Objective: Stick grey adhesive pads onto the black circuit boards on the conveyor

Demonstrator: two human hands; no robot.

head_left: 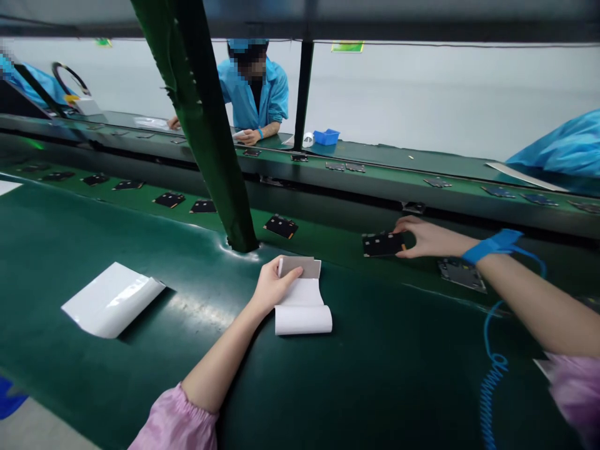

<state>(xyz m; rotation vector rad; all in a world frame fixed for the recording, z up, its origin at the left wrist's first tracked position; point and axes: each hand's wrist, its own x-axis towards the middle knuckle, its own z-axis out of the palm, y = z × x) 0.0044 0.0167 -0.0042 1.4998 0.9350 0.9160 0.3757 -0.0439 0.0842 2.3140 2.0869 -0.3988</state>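
Observation:
My left hand (272,286) rests on the green table, its fingers closed on the top of a white strip of curled paper (302,303) with a grey tab at its upper end. My right hand (422,237) reaches out over the green conveyor belt (328,240) and grips the right end of a flat black part (382,244) lying on the belt. A blue wrist strap (492,245) with a coiled blue cord (492,369) is on my right wrist. A grey square part (462,274) lies under my right forearm.
Several black parts (280,226) ride the belt to the left. A slanted green post (210,125) stands behind the paper. A glossy white sheet (111,299) lies at left. Across a second belt a person in blue (255,94) leans over; a blue tray (326,136) sits nearby.

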